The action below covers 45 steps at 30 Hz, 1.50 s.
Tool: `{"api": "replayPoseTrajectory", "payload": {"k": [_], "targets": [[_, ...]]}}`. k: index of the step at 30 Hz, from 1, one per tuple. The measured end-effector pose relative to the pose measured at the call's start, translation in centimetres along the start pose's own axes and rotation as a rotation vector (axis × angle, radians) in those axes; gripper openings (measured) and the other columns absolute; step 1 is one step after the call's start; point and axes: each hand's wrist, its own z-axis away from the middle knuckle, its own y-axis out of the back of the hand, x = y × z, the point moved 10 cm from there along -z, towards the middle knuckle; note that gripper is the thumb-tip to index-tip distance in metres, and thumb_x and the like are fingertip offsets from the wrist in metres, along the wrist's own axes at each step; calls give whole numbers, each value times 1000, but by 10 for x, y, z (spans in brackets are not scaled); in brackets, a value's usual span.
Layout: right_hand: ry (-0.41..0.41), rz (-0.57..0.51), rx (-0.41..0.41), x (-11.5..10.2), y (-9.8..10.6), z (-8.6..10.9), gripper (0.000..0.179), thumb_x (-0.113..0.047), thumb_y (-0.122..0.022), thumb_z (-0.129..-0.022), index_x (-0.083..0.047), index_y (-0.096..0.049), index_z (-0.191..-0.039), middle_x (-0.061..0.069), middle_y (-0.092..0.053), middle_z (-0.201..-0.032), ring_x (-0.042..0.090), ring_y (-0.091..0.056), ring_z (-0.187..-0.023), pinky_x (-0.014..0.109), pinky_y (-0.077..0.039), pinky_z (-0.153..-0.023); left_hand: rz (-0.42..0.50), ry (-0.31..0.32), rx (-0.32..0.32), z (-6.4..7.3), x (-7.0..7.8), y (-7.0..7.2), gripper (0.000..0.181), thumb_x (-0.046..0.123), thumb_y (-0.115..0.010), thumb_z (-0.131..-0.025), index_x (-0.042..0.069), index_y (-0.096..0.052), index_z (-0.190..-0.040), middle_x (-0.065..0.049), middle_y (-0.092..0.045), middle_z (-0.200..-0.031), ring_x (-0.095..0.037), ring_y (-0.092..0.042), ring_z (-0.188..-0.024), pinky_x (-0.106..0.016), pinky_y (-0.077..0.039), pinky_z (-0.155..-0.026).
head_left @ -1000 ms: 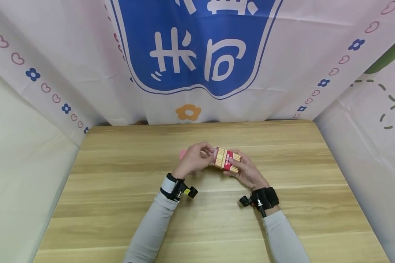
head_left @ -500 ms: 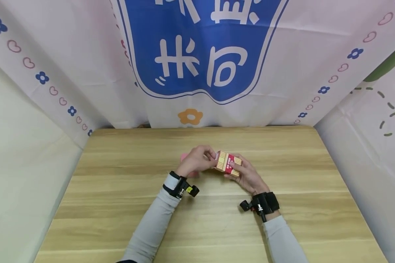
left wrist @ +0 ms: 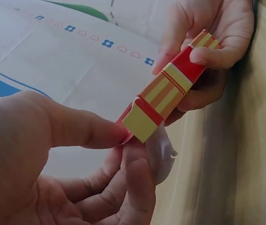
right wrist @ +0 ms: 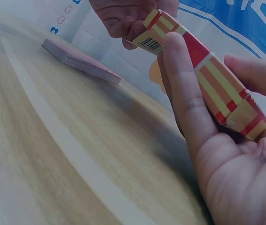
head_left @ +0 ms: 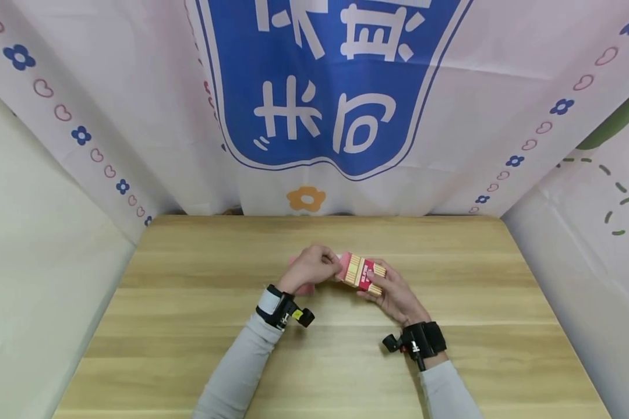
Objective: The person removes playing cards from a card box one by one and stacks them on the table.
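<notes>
A small card box (head_left: 353, 271) with yellow, orange and red stripes is held above the table between both hands. My right hand (head_left: 396, 297) grips its right end, thumb on the red band. At the box's other end, my left hand (head_left: 311, 269) pinches a pinkish-red edge between thumb and forefinger, plain in the left wrist view. Whether that edge is a flap or a card, I cannot tell. Some clear film (left wrist: 163, 157) hangs below the box there. Under the left hand lies a pink deck of cards (right wrist: 81, 62), partly hidden in the head view.
The wood-grain table (head_left: 199, 302) spreads around both hands. A white printed cloth (head_left: 503, 93) with a blue emblem hangs behind its far edge. Pale cloth sides stand to the left and right. Each wrist wears a strapped camera (head_left: 306, 317).
The head view has tilted up, so the scene sits lower. A pink surface now shows at the box's left end beside the left fingers. Both hands keep their hold.
</notes>
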Motion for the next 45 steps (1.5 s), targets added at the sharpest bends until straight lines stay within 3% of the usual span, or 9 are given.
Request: {"api": "replayPoseTrajectory", "payload": {"k": [10, 15, 19, 21, 26, 31, 37, 45], "targets": [[5, -9, 9, 3, 2, 1, 45, -8, -52, -112, -12, -37, -154, 18, -45, -151, 27, -67, -125, 36, -60, -99, 57, -6, 13, 6, -3, -4, 21, 20, -81, -91, 9, -71, -106, -5, -74, -100, -20, -68, -88, -30, -55, -74], [3, -32, 14, 2, 3, 0, 43, -8, -52, -112, -12, -38, -152, 17, -47, -150, 27, -68, -124, 37, -59, -100, 166, 23, 23, 7, -9, 0, 21, 17, -77, -93, 9, -68, -111, -8, -71, -106, -29, -70, -93, -37, -58, -68], [6, -36, 26, 1, 4, 0, 44, -9, -53, -112, -13, -38, -153, 17, -50, -149, 27, -69, -124, 37, -59, -100, 294, 24, 34, 9, -13, 4, 18, 12, -70, -98, 6, -65, -114, -12, -69, -109, -34, -73, -95, -44, -63, -80], [7, -35, 32, 1, 4, 0, 45, -10, -54, -112, -13, -38, -153, 17, -50, -149, 27, -69, -124, 37, -59, -100, 321, 4, 45, 10, -13, 6, 17, 10, -68, -100, 5, -65, -116, -13, -69, -109, -30, -74, -94, -46, -62, -89], [14, -47, 28, -1, 4, -1, 42, -9, -52, -112, -12, -39, -152, 17, -50, -149, 27, -69, -123, 37, -59, -100, 378, -32, 109, 16, -12, 15, 17, 7, -64, -102, 2, -64, -119, -13, -65, -109, -22, -74, -91, -51, -62, -95], [17, -64, 13, -1, 2, 0, 40, -8, -51, -112, -12, -40, -151, 16, -49, -150, 27, -69, -124, 37, -59, -100, 492, -40, 182, 20, -18, 28, 22, 6, -60, -105, -1, -61, -126, -17, -61, -117, -26, -76, -92, -55, -61, -97], [10, -57, 30, 2, 4, 1, 41, -9, -52, -112, -12, -39, -151, 17, -47, -151, 27, -68, -125, 37, -59, -100, 462, -46, 310, 24, -32, 56, 27, 10, -61, -107, 0, -64, -132, -20, -62, -125, -39, -74, -101, -55, -61, -97], [6, -63, 24, 1, 5, 1, 39, -10, -52, -112, -15, -42, -150, 15, -50, -148, 26, -69, -122, 36, -60, -100, 475, -38, 388, 25, -55, 90, 25, 13, -72, -103, 4, -71, -126, -14, -70, -118, -16, -74, -92, -48, -63, -93]]}}
